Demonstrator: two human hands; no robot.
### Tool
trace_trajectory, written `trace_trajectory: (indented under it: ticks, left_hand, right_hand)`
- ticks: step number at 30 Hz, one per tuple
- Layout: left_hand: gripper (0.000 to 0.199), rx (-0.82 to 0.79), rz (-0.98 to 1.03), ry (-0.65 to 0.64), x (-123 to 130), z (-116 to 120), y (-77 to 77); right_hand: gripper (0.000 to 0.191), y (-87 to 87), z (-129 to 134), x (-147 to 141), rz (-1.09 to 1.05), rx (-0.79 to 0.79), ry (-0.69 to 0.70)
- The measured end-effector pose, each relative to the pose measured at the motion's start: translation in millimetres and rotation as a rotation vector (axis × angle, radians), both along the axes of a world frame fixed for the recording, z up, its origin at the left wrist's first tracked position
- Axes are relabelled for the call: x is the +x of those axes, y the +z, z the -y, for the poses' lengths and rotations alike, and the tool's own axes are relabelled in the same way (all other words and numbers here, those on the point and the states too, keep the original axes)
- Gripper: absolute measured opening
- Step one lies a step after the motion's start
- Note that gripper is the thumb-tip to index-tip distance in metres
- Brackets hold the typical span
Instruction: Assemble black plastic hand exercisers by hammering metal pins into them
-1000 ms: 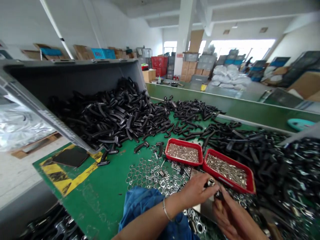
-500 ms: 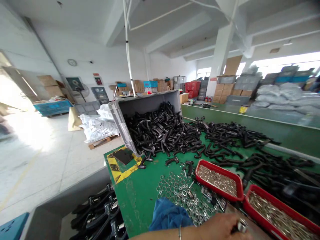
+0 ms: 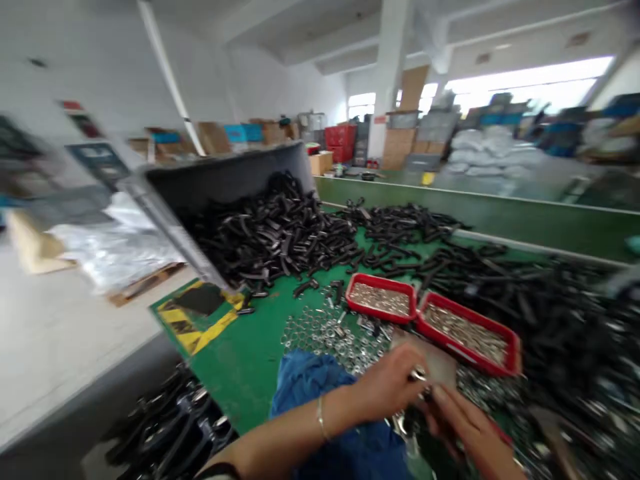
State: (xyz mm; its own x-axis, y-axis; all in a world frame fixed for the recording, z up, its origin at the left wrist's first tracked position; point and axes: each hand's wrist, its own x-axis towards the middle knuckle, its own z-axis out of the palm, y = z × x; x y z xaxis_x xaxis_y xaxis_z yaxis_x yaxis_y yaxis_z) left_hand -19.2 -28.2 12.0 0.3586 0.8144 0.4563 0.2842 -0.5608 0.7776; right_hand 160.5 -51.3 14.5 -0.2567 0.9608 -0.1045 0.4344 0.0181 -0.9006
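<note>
Closely together, the left hand (image 3: 387, 383) and right hand (image 3: 470, 427) work at a small metal fitting (image 3: 419, 377), pinched narrowly between the fingertips of both, though blur hides the exact grip. Loose steel washers (image 3: 325, 337) lie just beyond the left hand, a red tray (image 3: 380, 298) of small metal parts sits ahead, black curved handles (image 3: 270, 233) are heaped farther off, and a blue cloth (image 3: 310, 380) lies under the left forearm
</note>
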Motion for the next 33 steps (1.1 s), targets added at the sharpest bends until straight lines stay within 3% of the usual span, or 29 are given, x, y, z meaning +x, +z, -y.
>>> trace_trajectory:
  ticks: [3, 7, 8, 12, 13, 16, 17, 20, 21, 24, 25, 29, 33]
  left_hand:
    - [0.021, -0.178, 0.098, 0.080, 3, 2, 1.2]
    - [0.017, -0.119, 0.046, -0.015, 8, 3, 0.0]
    - [0.016, -0.107, 0.025, -0.037, 9, 5, -0.5]
    - [0.019, -0.153, 0.046, 0.072, 13, 8, -4.1]
    - [0.020, -0.152, 0.048, 0.087, 14, 8, -5.0]
    - [0.019, -0.135, 0.013, 0.032, 14, 9, -7.0]
    - [0.019, -0.147, 0.006, 0.021, 13, 8, -7.5]
    - [0.021, -0.186, 0.009, 0.078, 13, 6, -8.4]
    - [0.021, -0.183, 0.003, 0.089, 13, 6, -8.0]
    - [0.020, -0.147, -0.059, 0.006, 14, 3, -3.6]
    - [0.020, -0.146, -0.082, -0.025, 15, 2, -1.5]
    - [0.023, -0.170, -0.190, -0.006, 21, -11, 3.1]
    - [0.021, -0.112, -0.485, -0.083, 29, -38, -6.8]
  right_hand:
    - [0.046, -2.1, 2, 1, 0.131, 0.129, 0.033]
    - [0.070, -5.2, 8, 1, -0.124, -0.270, 0.275]
    - [0.070, -5.4, 10, 1, -0.136, -0.285, 0.280]
    - [0.046, -6.4, 13, 5, 0.054, 0.096, 0.029]
    - [0.046, -7.2, 13, 5, 0.040, 0.074, 0.048]
    - [0.057, -10.3, 12, 5, -0.098, -0.221, 0.255]
    - [0.056, -11.2, 12, 4, -0.090, -0.220, 0.248]
    - [0.047, -12.1, 13, 3, 0.020, 0.034, 0.044]
    - [0.047, -12.0, 14, 3, -0.005, 0.038, 0.026]
    - [0.060, -11.2, 16, 5, -0.202, -0.231, 0.186]
    - [0.060, -11.0, 16, 6, -0.202, -0.243, 0.196]
    - [0.042, -14.8, 13, 11, 0.078, 0.100, -0.021]
    - [0.042, -24.2, 6, 18, 0.175, -0.002, 0.103]
